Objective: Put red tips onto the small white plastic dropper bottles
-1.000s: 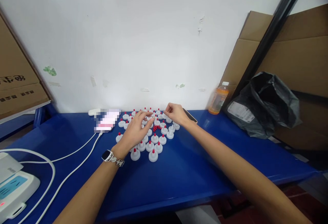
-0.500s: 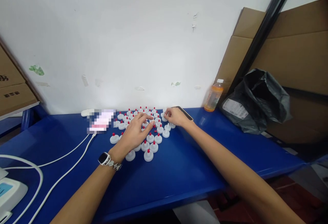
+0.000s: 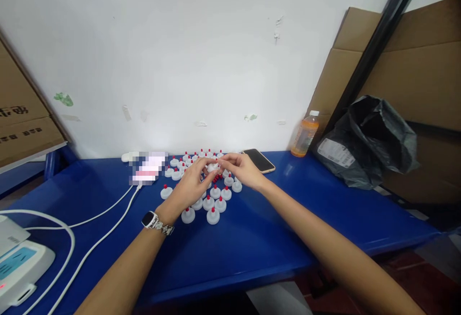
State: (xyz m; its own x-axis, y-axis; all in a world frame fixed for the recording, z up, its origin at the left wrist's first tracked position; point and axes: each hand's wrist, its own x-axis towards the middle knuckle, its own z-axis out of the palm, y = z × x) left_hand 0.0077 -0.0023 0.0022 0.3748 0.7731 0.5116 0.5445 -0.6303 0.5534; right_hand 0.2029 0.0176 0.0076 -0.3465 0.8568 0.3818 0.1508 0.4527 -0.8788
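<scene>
My left hand is curled, its thumb and fingers closed round a white nozzle cap just above the table. From the right, my right hand meets it with fingertips pinched against the same cap. A spot of red shows by these fingertips; whether it belongs to the held cap I cannot tell. Several white nozzle caps with red tips stand upright on the table around and under both hands. A small heap of loose red tips lies just below the fingers, partly hidden by them.
The blue table runs along a white wall. A black-screened phone lies right of the caps, an orange drink bottle and a dark plastic bag farther right. Left are a blurred-out phone, white cables and a power strip.
My right hand has moved left from the caps near the black phone to my left hand, and a white cap is now between them. The view has shifted slightly.
</scene>
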